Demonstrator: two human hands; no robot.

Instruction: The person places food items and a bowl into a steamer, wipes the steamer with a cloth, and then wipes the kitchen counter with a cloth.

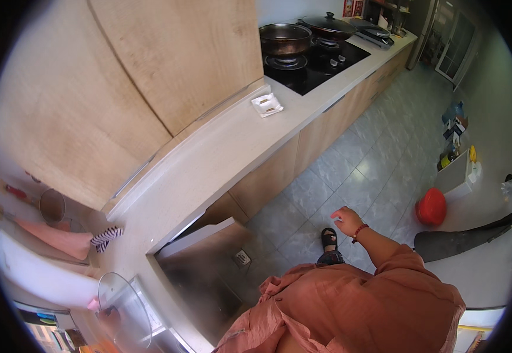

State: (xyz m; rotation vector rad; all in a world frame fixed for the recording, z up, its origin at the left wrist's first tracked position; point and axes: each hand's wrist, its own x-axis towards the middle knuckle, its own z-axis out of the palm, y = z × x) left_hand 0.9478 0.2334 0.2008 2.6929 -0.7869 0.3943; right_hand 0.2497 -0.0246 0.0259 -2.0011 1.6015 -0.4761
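Note:
My right hand [346, 220], with a red bead bracelet at the wrist, hangs in the air over the grey tiled floor, its fingers partly curled and apart, holding nothing. Just below it shows a black sandal [329, 238] on a foot. My left hand is out of view. Before me runs a pale countertop [220, 154] with a small white wrapper or dish [267, 106] on it. A black gas hob [317, 66] carries an uncovered metal pan [285, 39] and a lidded pan [329, 27]. A clear glass lid [126, 309] stands upright at the lower left.
Wooden wall cabinets [150, 66] overhang the counter. A lower cabinet door [198, 236] appears to stand ajar below the counter's corner. A long pink item [57, 236] with a striped end lies at left. A red basin [431, 206] and a white box [454, 174] stand along the right wall.

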